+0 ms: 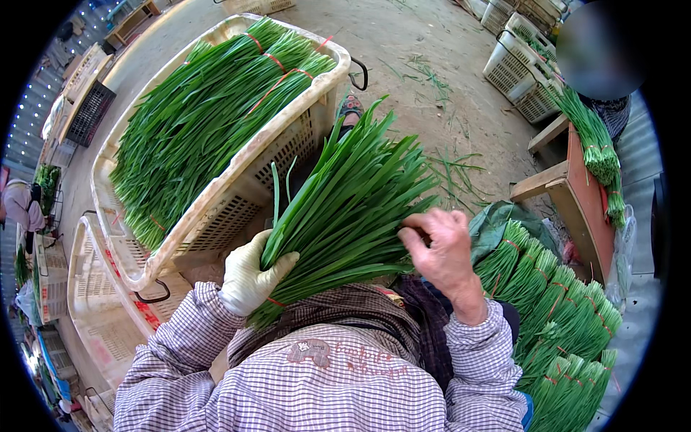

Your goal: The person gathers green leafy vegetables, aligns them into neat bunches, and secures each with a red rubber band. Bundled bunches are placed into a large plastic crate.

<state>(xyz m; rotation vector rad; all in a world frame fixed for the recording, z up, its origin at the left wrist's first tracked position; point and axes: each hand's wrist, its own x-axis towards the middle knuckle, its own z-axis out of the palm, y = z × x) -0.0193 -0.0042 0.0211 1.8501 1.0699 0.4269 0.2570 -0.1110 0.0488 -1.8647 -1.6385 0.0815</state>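
My left hand (255, 274), in a pale glove, grips a thick bunch of garlic chives (345, 200) low down near its base. The green leaves fan out away from me, over my lap. A red tie (276, 302) circles the bunch just below the glove. My right hand (444, 254) is bare, its fingers curled at the leaf tips on the right side of the bunch. Whether a leaf sits between those fingers is hidden. Ahead on the left, a large plastic crate (237, 178) holds several tied chive bundles (216, 119).
More tied chive bundles (561, 302) lie at my right beside a green sheet (488, 227). Beyond them stands a wooden bench (586, 200) with bundles on it, near another person. An empty-looking crate (102, 291) is at left. Loose leaves (432, 78) litter the floor.
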